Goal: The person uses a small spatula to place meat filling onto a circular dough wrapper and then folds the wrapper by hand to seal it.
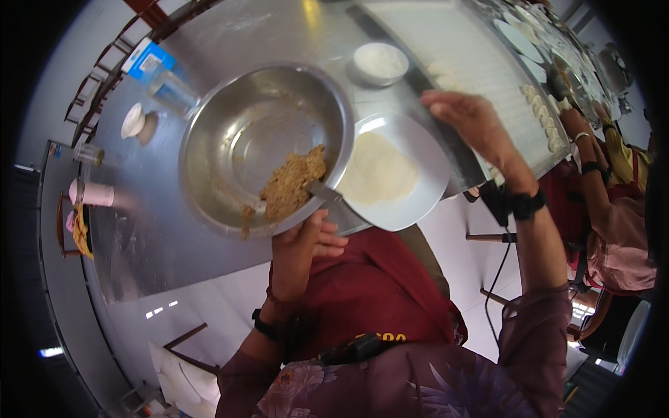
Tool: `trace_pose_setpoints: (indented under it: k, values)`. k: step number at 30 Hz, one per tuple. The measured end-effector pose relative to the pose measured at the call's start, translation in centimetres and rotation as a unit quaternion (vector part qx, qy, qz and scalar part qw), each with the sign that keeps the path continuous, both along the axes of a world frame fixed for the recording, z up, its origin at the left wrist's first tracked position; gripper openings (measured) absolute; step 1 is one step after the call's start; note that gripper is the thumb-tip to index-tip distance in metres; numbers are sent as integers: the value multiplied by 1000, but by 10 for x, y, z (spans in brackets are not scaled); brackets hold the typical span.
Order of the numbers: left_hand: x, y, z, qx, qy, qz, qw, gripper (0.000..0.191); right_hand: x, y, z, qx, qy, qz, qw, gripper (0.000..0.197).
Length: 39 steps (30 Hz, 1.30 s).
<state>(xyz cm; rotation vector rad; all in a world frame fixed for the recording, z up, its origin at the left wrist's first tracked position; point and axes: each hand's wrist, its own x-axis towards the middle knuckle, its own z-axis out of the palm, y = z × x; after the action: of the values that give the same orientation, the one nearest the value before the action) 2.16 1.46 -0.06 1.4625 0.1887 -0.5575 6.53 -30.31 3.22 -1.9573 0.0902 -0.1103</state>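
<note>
My left hand (308,237) is at the near rim of a large steel bowl (261,109), its fingers apart and nothing seen in them. Inside the bowl, a clump of brown filling (292,183) lies against the near right wall, with a flat metal utensil (324,192) resting in it and over the rim. Right of the bowl, round dough wrappers (384,170) lie overlapped on a white plate (423,193). Above the plate's right side, my right hand (462,117) is raised with bent fingers near the edge of a large tray; whether it pinches something small is unclear.
A white bowl of flour-like powder (381,61) stands beyond the plate. The large tray (486,57) carries rows of shaped dumplings (543,120). At left are a clear container (172,93), a small white cup (134,121) and a pink bottle (94,193). Co-workers' arms (585,141) are at far right.
</note>
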Motion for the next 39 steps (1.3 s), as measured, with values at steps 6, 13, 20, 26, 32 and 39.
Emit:
trace_pose_setpoints:
  k: [6,13,20,26,32,39]
  values:
    - [2,4,-2,-34,-4,-18,999,35,-17,69,-35,-6,-50,51,997,24]
    - [3,1,-5,-62,12,-15,998,33,-17,105,-35,-230,-100,45,967,22]
    - [2,0,-6,-56,11,-8,998,33,-14,123,-41,-260,-147,-38,954,14]
    - [3,-2,-5,-59,9,-10,998,33,-17,107,-61,174,-48,-108,978,11]
    - [2,2,-6,-66,3,-21,998,33,-24,78,-52,507,-83,-151,845,23]
    - [-7,3,0,-211,95,-53,971,38,-48,92,-34,615,-39,-162,771,35]
